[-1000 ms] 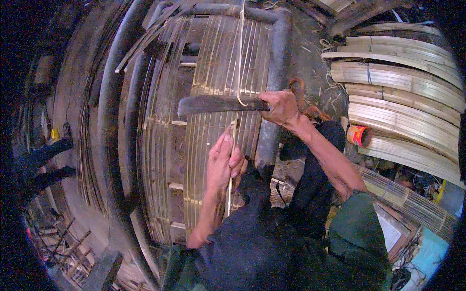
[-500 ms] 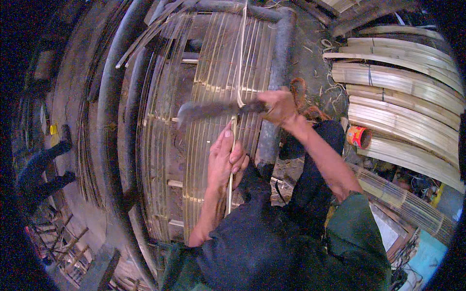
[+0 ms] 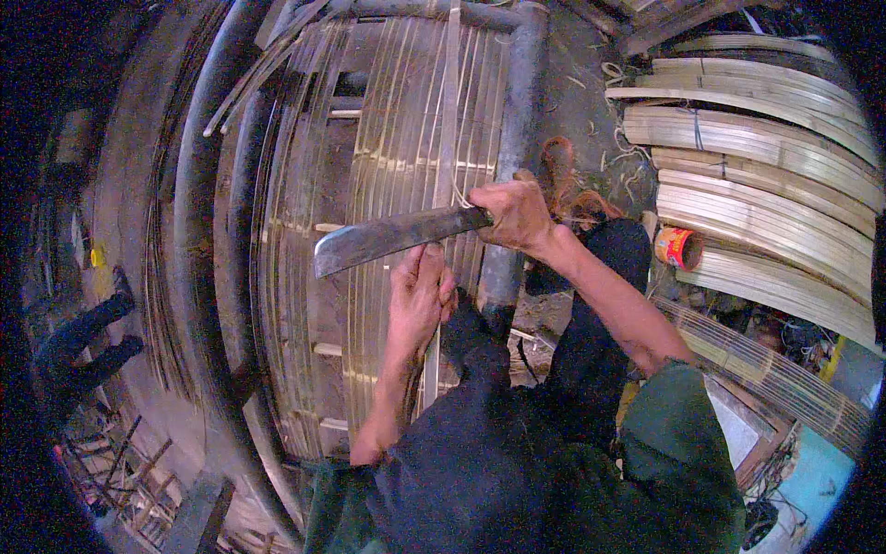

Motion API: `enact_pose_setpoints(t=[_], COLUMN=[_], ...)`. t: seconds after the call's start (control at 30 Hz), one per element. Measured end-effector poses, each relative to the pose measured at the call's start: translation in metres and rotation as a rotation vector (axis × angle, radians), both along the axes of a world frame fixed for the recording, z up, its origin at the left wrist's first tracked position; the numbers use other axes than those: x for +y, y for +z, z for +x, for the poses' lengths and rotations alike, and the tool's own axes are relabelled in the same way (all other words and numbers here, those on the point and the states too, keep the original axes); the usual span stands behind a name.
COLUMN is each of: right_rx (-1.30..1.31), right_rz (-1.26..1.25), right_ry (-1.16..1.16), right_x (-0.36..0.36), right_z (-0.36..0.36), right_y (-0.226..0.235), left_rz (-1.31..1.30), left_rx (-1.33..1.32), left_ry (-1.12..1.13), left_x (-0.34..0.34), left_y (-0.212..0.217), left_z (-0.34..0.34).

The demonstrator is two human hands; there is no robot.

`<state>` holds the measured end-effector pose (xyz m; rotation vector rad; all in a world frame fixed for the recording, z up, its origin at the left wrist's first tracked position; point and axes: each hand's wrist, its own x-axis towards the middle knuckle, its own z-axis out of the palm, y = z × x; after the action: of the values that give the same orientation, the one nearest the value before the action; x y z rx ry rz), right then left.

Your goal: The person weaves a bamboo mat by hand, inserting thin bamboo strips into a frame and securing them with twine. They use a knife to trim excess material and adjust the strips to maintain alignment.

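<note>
Pale strip (image 3: 449,120) is clamped in the left hand (image 3: 420,294) while the right hand (image 3: 517,214) grips a broad knife (image 3: 397,238) near the right edge of the slatted bench (image 3: 394,111).

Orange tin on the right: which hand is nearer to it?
Right hand: gripping the big knife, it is left of the orange tin; the left hand, around a thin strip, is farther left and lower in the picture.

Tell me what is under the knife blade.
Slats show past both edges of the knife blade, with the left hand at its lower edge. The part directly beneath is covered; whether the pale strip continues there is hidden.
</note>
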<state>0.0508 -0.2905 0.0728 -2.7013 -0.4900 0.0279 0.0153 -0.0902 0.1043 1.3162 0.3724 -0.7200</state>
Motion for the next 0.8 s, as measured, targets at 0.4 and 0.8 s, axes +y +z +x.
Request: enact_pose_setpoints(t=[0.4, 0.8], right_rx=[0.115, 0.144], right_rz=[0.504, 0.517], right_ry=[-0.324, -0.282], right_x=[0.027, 0.0], right_z=[-0.024, -0.025], right_y=[0.009, 0.032], left_rz=[0.052, -0.215], left_rx=[-0.403, -0.754], left_ry=[0.007, 0.264], left_x=[-0.024, 0.013], left_y=[-0.022, -0.026], left_z=[0.008, 0.148])
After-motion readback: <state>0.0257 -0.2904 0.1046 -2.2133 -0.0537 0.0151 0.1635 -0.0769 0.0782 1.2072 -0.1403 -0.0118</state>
